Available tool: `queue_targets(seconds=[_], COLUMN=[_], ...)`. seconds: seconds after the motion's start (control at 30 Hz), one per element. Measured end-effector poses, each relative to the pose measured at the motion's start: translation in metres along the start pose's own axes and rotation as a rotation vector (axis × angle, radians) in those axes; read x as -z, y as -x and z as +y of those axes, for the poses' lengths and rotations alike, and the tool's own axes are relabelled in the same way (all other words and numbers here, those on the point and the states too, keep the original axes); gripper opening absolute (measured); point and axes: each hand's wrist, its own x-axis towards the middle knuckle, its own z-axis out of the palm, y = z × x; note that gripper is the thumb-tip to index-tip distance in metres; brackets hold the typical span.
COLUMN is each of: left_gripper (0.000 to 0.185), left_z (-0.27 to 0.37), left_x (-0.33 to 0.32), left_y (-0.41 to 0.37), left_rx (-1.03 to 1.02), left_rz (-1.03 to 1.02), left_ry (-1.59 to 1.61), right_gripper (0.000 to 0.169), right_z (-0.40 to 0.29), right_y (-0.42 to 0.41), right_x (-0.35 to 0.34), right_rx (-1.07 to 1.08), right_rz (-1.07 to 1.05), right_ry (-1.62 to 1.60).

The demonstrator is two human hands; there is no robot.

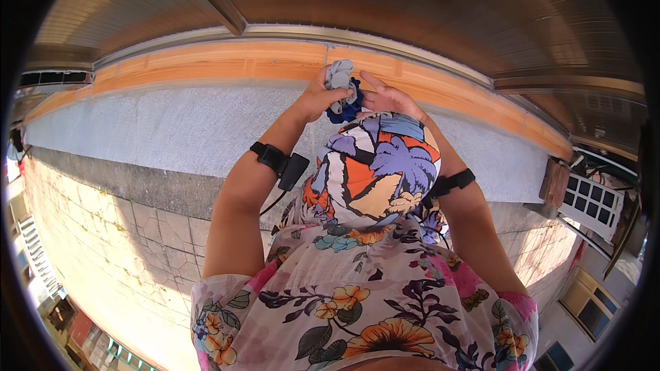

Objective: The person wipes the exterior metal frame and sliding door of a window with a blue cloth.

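My left hand holds a bunched piece of grey cloth between thumb and fingers; its lower part sits over a dark blue gathered cloth. To the right of the cloths, my right hand has its fingers spread, the fingertips close to the blue cloth. Whether they touch it I cannot tell. Just below the hands is a rounded form covered in fabric printed with palm trees, in orange, purple and white, in front of my floral top.
An orange wood-look tiled band and a grey speckled ledge run along beyond my hands, under brown metal-framed panels. Sunlit paving lies at the left. A white slatted unit stands at the right. Black straps with a cable circle my forearms.
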Motion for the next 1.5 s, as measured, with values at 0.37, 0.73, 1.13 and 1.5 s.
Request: queue_targets(seconds=[0.37, 0.73, 1.13, 1.5], left_gripper=[0.060, 0.047, 0.055, 0.056], left_z=[0.072, -0.022, 0.031, -0.021], left_x=[0.272, 0.011, 0.120, 0.006], left_y=[-0.024, -0.057, -0.044, -0.080], left_rx=[-0.016, -0.602, -0.548, -0.504], left_rz=[1.310, -0.016, 0.882, 0.151], left_ry=[-1.241, -1.331, -1.175, -1.186], right_gripper=[0.058, 0.042, 0.036, 0.031], right_z=[0.068, 0.135, 0.144, 0.147], right_y=[0.238, 0.244, 0.264, 0.240], right_x=[0.052, 0.034, 0.032, 0.024], right_rx=[-0.525, -0.325, -0.080, -0.055], right_rz=[0.774, 1.121, 1.219, 1.277], right_ry=[1.682, 1.866, 1.803, 1.793])
